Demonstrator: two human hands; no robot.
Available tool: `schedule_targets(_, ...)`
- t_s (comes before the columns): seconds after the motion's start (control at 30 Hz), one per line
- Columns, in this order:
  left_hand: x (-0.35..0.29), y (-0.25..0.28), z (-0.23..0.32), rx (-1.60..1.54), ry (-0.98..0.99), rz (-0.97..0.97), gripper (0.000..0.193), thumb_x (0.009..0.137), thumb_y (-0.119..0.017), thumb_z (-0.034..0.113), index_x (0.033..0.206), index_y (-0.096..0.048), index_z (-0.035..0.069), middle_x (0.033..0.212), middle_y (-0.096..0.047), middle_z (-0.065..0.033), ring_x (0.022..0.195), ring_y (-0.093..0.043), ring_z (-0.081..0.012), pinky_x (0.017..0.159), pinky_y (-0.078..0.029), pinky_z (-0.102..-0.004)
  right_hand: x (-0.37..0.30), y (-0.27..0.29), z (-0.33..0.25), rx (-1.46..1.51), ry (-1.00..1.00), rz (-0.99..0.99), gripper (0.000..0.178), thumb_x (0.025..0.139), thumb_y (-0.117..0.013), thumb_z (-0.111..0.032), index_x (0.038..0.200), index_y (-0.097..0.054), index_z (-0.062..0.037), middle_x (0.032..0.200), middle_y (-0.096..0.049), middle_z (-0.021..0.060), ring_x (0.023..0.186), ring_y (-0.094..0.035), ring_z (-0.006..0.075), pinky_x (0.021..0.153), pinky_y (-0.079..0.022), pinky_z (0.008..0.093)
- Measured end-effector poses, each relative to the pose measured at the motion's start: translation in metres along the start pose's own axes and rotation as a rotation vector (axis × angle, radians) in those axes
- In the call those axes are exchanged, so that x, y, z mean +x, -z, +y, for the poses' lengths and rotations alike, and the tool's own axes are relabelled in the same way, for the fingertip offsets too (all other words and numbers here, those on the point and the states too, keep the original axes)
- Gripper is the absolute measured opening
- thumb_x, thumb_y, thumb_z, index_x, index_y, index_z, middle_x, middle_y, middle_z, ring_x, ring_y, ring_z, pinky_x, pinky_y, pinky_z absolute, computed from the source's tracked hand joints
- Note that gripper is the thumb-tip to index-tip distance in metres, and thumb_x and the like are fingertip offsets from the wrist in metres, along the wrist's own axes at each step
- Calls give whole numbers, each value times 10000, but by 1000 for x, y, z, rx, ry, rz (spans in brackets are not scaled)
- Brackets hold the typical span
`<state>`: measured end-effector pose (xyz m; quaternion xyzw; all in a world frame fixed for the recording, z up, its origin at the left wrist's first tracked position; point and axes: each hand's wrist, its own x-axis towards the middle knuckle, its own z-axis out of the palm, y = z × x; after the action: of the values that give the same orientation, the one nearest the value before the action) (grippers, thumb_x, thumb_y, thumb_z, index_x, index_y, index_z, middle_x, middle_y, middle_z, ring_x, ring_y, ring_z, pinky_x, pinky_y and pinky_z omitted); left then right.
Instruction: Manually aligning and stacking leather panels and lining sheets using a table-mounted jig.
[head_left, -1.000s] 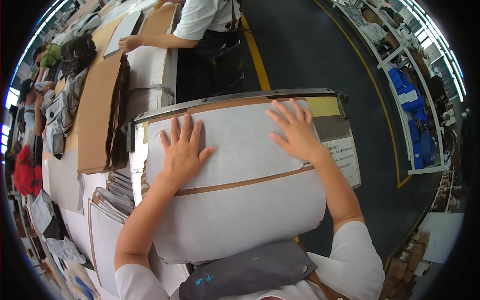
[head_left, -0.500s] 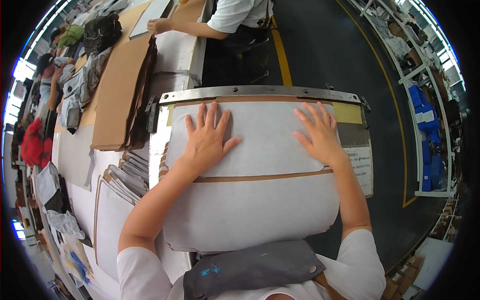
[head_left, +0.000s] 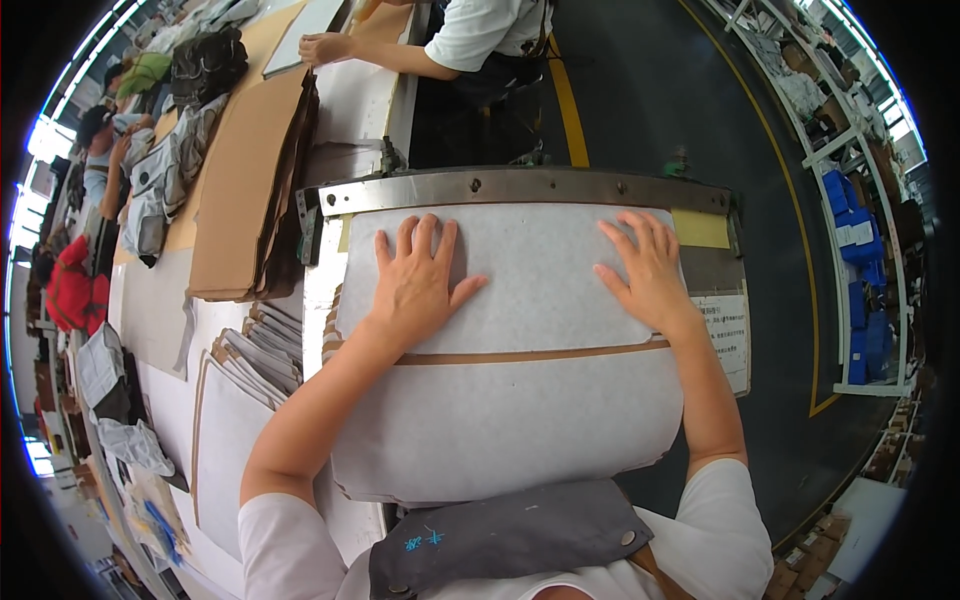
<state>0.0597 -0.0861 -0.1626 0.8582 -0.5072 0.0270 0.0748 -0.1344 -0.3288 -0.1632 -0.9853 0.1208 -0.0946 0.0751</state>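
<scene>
My left hand lies flat with fingers spread on the left part of a pale grey-white sheet. On the right part of the same sheet rests my right hand, fingers also apart, holding nothing. Nearer to me, a second pale panel extends toward my body, with a narrow brown strip between the two. Just beyond my fingertips, a long metal bar with bolts runs across the far edge of the upper sheet. Layered brown edges show at the sheet's left side.
Left of the machine stand a pile of brown boards and a stack of pale brown-edged pieces. Another person's hand works at the far table. Blue bins sit on a rack at the right. A printed notice lies beside my right forearm.
The metal bar has turned, its broader face now showing and covering the brown strip at the sheet's far edge. Both hands stay in nearly the same places, the right fingers slightly more bent.
</scene>
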Motion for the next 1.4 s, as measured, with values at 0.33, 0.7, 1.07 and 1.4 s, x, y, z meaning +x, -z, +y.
schedule_targets(0.33,-9,10,-27,12,159,79,652,841,-664,418,1311,-456,16,1256,-468,-199,1172,-442,-371,949,-390,-520,-1,6,14,31,-116,118,486,856,-660,-306,1275,-535,-93,1256,-464,107,1198,-396,327,1022,-300,474)
schedule_targets(0.7,-6,30,-83,-365,525,37,793,676,-826,208,1312,-425,-43,1034,-602,-254,914,-619,-372,801,-510,-392,2,38,31,189,-635,4,641,771,-747,-283,1274,-497,25,1175,-547,246,1062,-571,397,902,-464,455)
schedule_targets(1.07,-117,132,-43,-1014,445,789,114,860,-695,71,952,-676,5,871,-689,-1,781,-590,-32,712,-461,-196,48,33,52,900,-460,63,508,859,-699,-263,1243,-527,23,1130,-604,126,1039,-581,175,878,-475,294)
schedule_targets(1.4,-503,164,-134,-379,1294,864,257,877,-668,181,1013,-663,-37,848,-662,-14,764,-551,-70,695,-408,-199,137,-49,-338,1278,186,-759,271,835,-707,-178,932,-668,73,839,-679,90,754,-628,135,673,-506,288)
